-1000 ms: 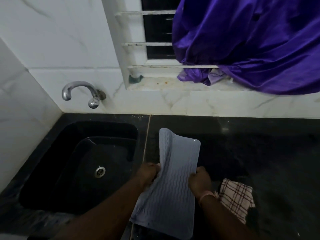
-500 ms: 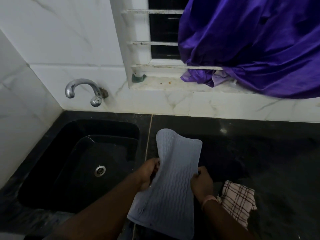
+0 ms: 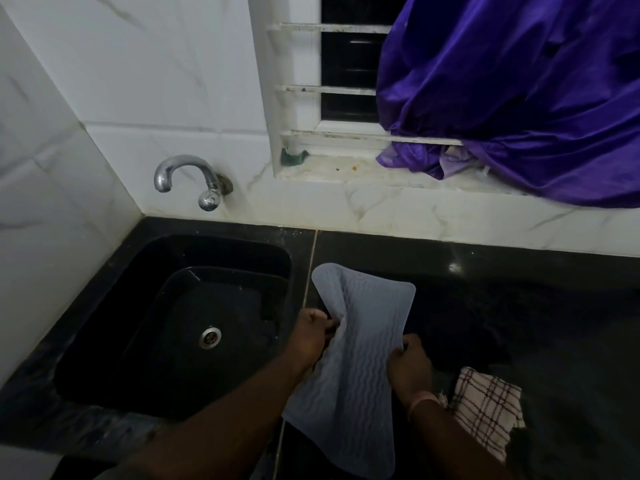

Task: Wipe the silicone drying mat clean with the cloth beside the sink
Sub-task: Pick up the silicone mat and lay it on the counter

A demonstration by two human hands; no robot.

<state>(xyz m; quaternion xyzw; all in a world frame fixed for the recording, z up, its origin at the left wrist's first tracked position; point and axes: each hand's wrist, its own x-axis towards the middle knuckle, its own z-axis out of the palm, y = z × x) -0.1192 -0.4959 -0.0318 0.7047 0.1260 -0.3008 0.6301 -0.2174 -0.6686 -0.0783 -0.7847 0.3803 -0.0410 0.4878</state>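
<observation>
A person's left hand (image 3: 310, 336) and right hand (image 3: 410, 367) grip the grey silicone mat (image 3: 356, 368) by its side edges, above the black table (image 3: 519, 306); the checked cloth (image 3: 485, 408) lies just right of it, beside the sink (image 3: 166, 306).

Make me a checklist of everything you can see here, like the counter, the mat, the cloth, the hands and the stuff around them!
Surface: black counter, glossy, with a sink set into it on the left.
Job's things: grey wavy mat held up and bent over the counter; checked cloth lies on the counter, right of the mat, untouched.
Clutter: small green thing on the window ledge; too small to tell what.
Hands: left hand grips the mat's left edge; right hand grips its right edge.
Cables: nothing seen.
Surroundings: chrome tap on white tiles; purple fabric draped over the window bars.
</observation>
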